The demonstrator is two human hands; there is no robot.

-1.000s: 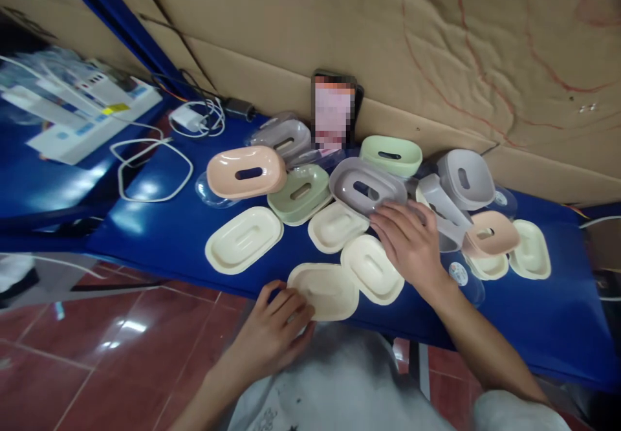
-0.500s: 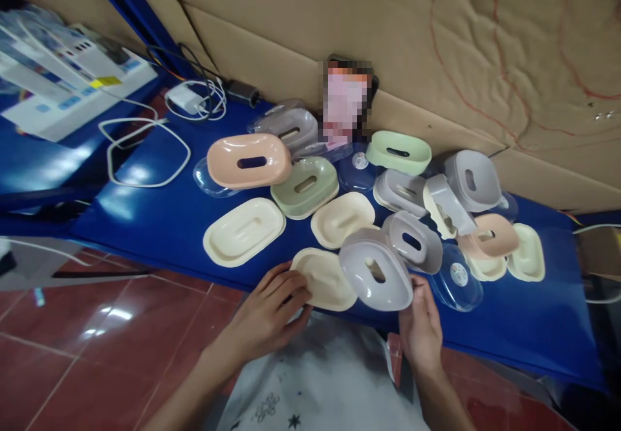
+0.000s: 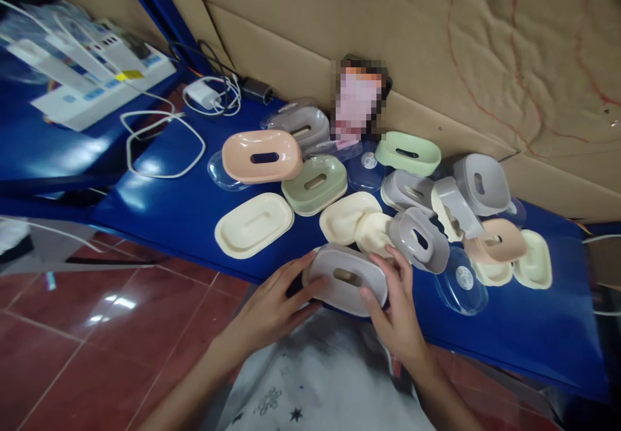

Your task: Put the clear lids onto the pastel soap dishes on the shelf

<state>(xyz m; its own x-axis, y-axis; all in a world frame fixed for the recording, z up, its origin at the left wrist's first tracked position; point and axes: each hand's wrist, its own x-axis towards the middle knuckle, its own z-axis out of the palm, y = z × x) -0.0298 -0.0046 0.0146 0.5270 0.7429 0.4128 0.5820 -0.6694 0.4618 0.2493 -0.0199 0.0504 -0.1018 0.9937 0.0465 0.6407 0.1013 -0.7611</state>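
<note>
A grey oval soap dish part with a slot (image 3: 347, 278) sits at the table's front edge, held between both hands. My left hand (image 3: 280, 303) closes round its left end, with the thumb laid on top near the slot. At the right end, my right hand (image 3: 398, 308) grips it with thumb and fingers. The cream oval tray that the left hand held is now largely hidden beneath the grey part. Just behind are cream trays (image 3: 369, 232) and another grey slotted part (image 3: 420, 240). To the right lies a clear lid (image 3: 460, 282) with a round sticker.
Peach (image 3: 262, 156), green (image 3: 314, 185) and more grey slotted parts lie across the blue table (image 3: 160, 208). A phone with a blurred screen (image 3: 359, 98) leans on the cardboard (image 3: 412, 23). A white cable (image 3: 167, 172), charger (image 3: 204, 94) and power strip (image 3: 97, 104) are at left.
The grey slotted part has moved left, over the cream tray. My right hand has moved left with it, and both hands now hold the grey part. The view has shifted slightly.
</note>
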